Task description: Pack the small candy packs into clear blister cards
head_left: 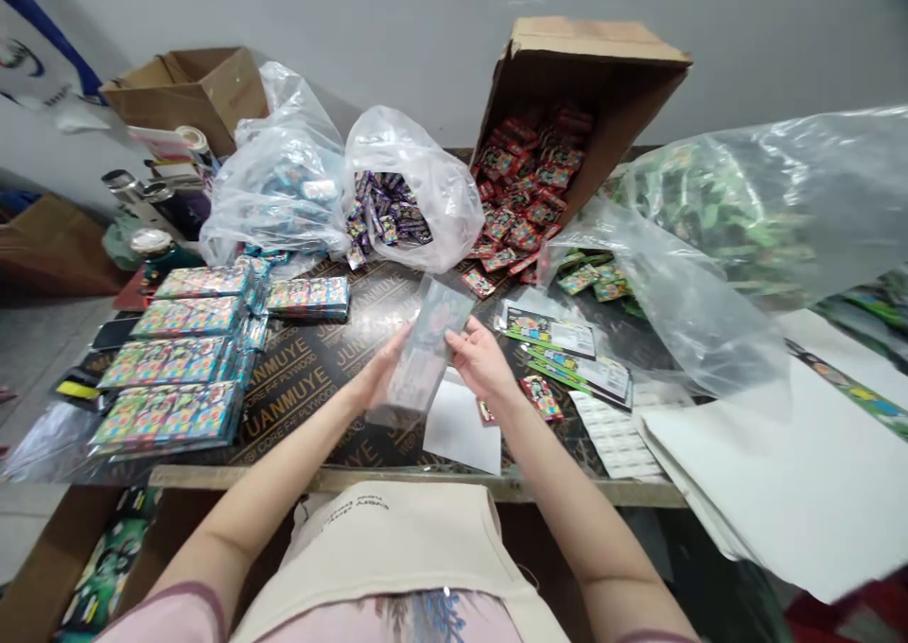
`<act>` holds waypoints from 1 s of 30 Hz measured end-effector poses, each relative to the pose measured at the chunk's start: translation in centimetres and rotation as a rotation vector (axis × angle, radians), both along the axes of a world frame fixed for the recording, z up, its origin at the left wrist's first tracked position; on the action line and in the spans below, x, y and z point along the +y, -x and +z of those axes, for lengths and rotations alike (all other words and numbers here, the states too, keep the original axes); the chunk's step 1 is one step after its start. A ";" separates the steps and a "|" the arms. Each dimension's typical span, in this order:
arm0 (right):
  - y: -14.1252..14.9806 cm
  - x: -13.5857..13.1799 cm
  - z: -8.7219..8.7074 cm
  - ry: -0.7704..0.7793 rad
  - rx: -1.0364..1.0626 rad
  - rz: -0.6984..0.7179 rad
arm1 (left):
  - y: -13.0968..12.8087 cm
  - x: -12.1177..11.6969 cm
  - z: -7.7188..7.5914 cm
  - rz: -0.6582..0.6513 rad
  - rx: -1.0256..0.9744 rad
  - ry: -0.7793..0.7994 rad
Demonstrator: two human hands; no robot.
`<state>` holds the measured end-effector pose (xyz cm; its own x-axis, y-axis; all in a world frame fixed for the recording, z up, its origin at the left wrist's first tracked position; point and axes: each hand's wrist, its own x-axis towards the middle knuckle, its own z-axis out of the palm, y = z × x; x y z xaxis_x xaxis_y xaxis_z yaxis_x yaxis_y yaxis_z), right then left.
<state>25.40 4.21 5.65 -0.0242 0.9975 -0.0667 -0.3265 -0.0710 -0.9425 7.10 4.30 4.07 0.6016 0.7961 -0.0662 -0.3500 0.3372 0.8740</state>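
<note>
My left hand (379, 371) and my right hand (482, 359) hold a clear plastic sleeve (427, 345) between them, above the black printed plywood tabletop (305, 378). A colourful card shows through its upper end. A white paper sheet (461, 425) lies just below my right hand, with a small red packet (540, 397) to its right. Printed cards (560, 333) are fanned beside my right hand. Shrink-wrapped stacks of colourful packs (170, 369) sit left of my left hand. Red foil packets (521, 189) spill from a tipped cardboard box (588, 66).
A clear bag of purple packets (387, 213) and a bag of blue items (284, 180) stand at the back. A large plastic bag of green packets (738, 199) and white sheets (766, 463) fill the right. Another cardboard box (184, 95) and flasks (124, 187) stand back left.
</note>
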 end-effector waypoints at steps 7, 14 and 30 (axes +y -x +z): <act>4.3 -0.9 -4.2 -0.031 -0.350 -0.108 | 1.9 -3.2 -1.5 0.099 0.034 0.312; 2.9 -1.3 -1.4 -0.353 -0.640 -0.484 | 4.6 -3.0 -1.7 0.386 0.411 0.019; 4.1 -0.2 1.2 -0.527 -0.851 0.316 | 4.5 -3.7 -1.6 0.023 -0.008 0.192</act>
<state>21.29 3.98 6.87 -0.4380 0.8615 0.2569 0.4205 0.4489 -0.7885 2.59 0.56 2.45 0.5845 0.7827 -0.2138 -0.3660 0.4895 0.7914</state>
